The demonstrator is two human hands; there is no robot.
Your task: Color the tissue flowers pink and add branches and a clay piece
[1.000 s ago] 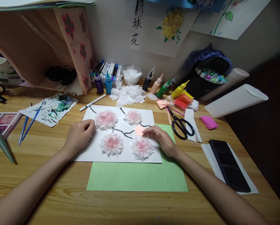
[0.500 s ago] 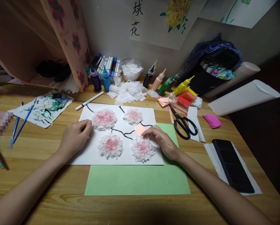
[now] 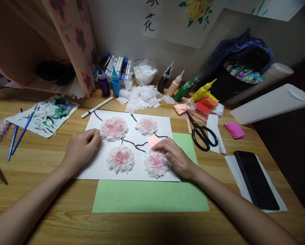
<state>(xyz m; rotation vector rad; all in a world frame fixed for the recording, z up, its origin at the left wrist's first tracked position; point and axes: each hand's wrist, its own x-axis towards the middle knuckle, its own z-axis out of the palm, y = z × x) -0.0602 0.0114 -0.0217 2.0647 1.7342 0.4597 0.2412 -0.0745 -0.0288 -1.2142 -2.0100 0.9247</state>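
Note:
A white sheet (image 3: 96, 163) with black painted branches and several pink tissue flowers lies on the wooden table, partly over a green sheet (image 3: 149, 197). My left hand (image 3: 81, 148) rests curled on the sheet's left part, fingertips beside the upper left flower (image 3: 114, 128). My right hand (image 3: 174, 156) lies on the sheet's right part, fingertips on a small pink paper disc (image 3: 154, 141), just above the lower right flower (image 3: 155, 163). Neither hand grips anything.
Black scissors (image 3: 202, 136), white strips and pink clay (image 3: 234, 130) lie to the right, with a black phone (image 3: 256, 178) on paper. Paint bottles (image 3: 183, 90), markers (image 3: 116, 66), tissue scraps (image 3: 139, 97) line the back. A paint-smeared sheet (image 3: 44, 115) and blue brushes (image 3: 19, 132) lie left.
The view has tilted slightly downward and to the right. My right hand's fingertips have slid a little over the pink disc. My left hand has stayed in place.

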